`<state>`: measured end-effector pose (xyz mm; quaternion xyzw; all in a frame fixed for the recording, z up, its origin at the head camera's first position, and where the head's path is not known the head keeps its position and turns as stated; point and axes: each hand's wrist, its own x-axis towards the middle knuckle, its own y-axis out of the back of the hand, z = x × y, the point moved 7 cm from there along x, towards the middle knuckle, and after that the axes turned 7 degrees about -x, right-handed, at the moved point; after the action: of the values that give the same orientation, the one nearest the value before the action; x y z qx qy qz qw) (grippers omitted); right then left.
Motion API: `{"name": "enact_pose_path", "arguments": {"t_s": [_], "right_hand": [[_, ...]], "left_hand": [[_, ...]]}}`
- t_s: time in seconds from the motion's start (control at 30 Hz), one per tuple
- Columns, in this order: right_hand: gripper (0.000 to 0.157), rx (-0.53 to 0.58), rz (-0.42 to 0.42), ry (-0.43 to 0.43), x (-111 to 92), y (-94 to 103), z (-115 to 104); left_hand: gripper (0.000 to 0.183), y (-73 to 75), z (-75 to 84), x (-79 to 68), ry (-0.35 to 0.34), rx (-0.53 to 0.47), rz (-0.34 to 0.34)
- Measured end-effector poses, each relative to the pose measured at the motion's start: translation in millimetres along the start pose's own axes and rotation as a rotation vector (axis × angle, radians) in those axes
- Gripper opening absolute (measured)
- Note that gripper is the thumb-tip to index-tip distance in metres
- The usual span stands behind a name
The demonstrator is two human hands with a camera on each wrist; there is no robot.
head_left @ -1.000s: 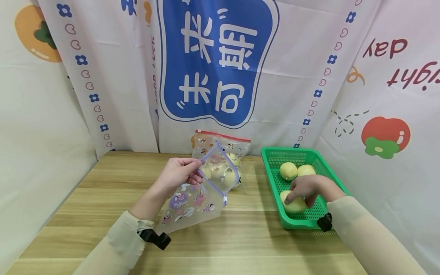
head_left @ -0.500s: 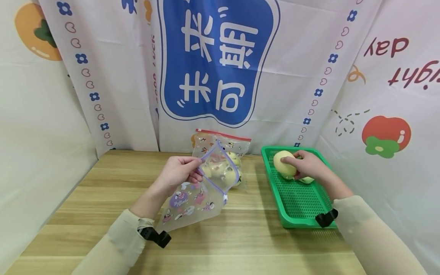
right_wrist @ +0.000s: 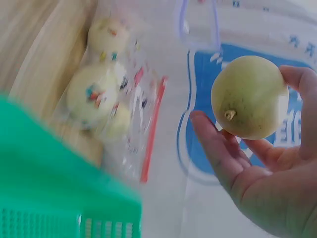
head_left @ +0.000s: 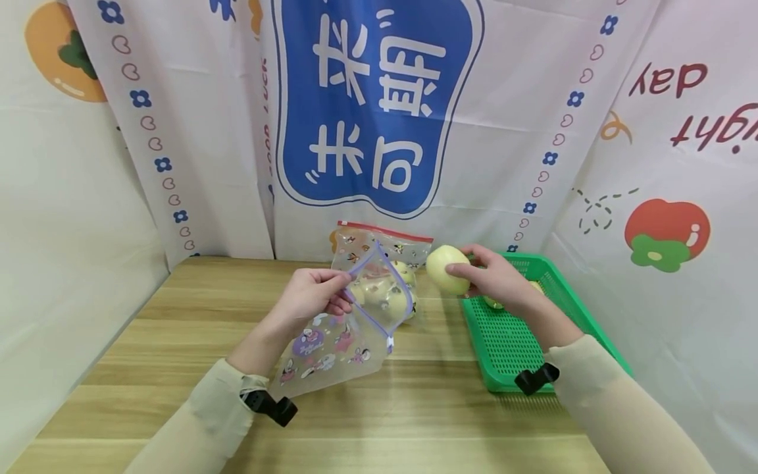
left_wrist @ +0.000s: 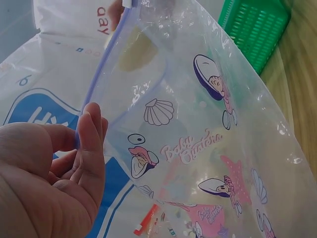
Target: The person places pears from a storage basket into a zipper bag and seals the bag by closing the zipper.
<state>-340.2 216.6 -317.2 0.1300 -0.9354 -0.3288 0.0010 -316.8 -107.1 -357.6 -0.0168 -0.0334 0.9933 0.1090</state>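
My left hand [head_left: 308,296] pinches the purple-edged mouth of a clear zip bag [head_left: 328,359] between thumb and fingers. Its mouth gapes toward the right, and cartoon shells and pink lettering cover the plastic [left_wrist: 185,148]. A round, pale yellow pear [head_left: 444,270] is in my right hand [head_left: 500,283], held above the table between the bag and the basket. The right wrist view shows a short brown stem on this pear [right_wrist: 250,96], with thumb and fingers around it. Behind the purple-edged bag stands a red-topped zip bag [head_left: 385,230] containing several pears, partly hidden.
A green plastic basket [head_left: 503,383] stands at the right on the wooden table [head_left: 414,415]. More pale fruit [head_left: 493,303] lies at its back, mostly covered by my right hand and forearm. Printed white cloth [head_left: 503,151] hangs behind and at the sides.
My right hand has gripped a pear in the basket, lifted it out and carried it left toward the purple-edged bag. The left hand keeps the bag in nearly the same place.
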Motion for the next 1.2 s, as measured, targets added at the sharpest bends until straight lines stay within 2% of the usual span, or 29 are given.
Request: {"name": "enact_pose_path", "arguments": {"t_s": [0.27, 0.37, 0.6, 0.87, 1.03, 1.2], "right_hand": [[0.066, 0.029, -0.021, 0.142, -0.9, -25.3, -43.2], [0.068, 0.001, -0.025, 0.169, 0.3, -36.0, -55.2], [0.065, -0.118, -0.048, 0.244, 6.6, -69.2, -72.7], [0.059, -0.347, -0.097, 0.324, 15.5, -101.8, -82.7], [0.055, -0.452, -0.169, 0.366, 21.6, -115.1, -86.3], [0.054, -0.523, -0.235, 0.417, 28.8, -127.7, -87.6]], "left_hand": [[0.035, 0.2, -0.4, 1.5, -0.021, 0.008, -0.013], [0.035, 0.0, 0.4, 1.5, -0.026, 0.011, -0.009], [0.037, -3.7, 3.2, 2.0, -0.036, 0.026, 0.001], [0.037, -8.2, 10.3, 2.6, -0.063, 0.053, 0.012], [0.036, -9.4, 12.7, 0.9, -0.057, 0.053, 0.012], [0.036, -15.6, 13.7, -0.5, -0.054, 0.018, -0.016]]}}
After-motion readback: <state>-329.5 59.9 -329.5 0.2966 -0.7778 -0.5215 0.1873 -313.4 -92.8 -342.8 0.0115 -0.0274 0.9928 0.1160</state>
